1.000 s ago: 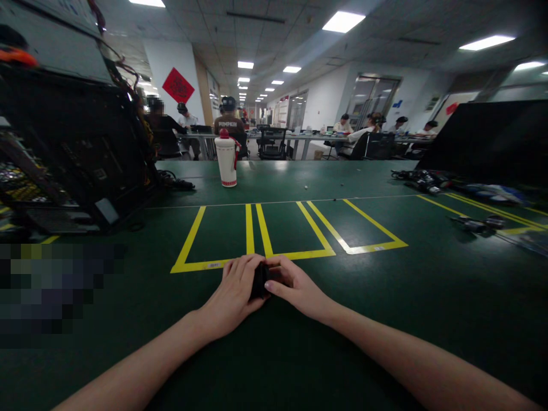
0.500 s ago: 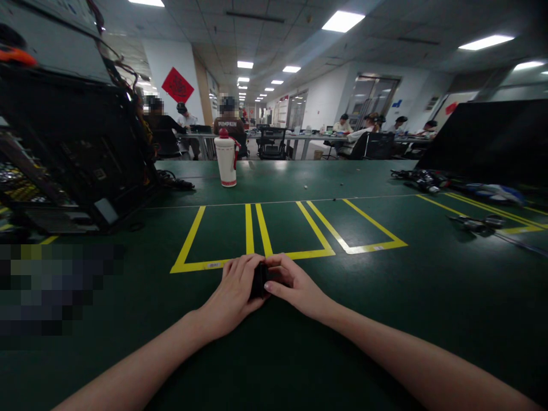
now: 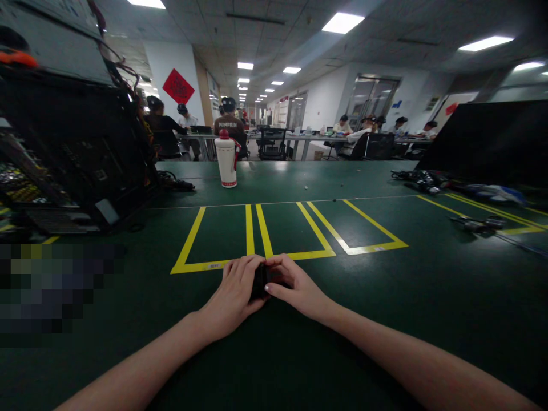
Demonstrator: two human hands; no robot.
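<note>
Between my two hands, low over the dark green table [image 3: 274, 354], is a small black block-like object [image 3: 259, 281]. Its kind does not show; much of it is covered by fingers. My left hand [image 3: 240, 288] wraps over it from the left, back of the hand upward. From the right, my right hand [image 3: 295, 285] grips its side, the thumb in front and the fingers behind. Just beyond my fingertips runs the front line of yellow tape [image 3: 299, 255] that marks rectangles on the table.
A white cup with a red lid [image 3: 227, 162] stands farther back. At left is an open black computer case [image 3: 94, 165] with cables. Cables with connectors [image 3: 479, 225] and a dark screen-like panel [image 3: 492, 137] lie to the right. Several people sit at desks beyond.
</note>
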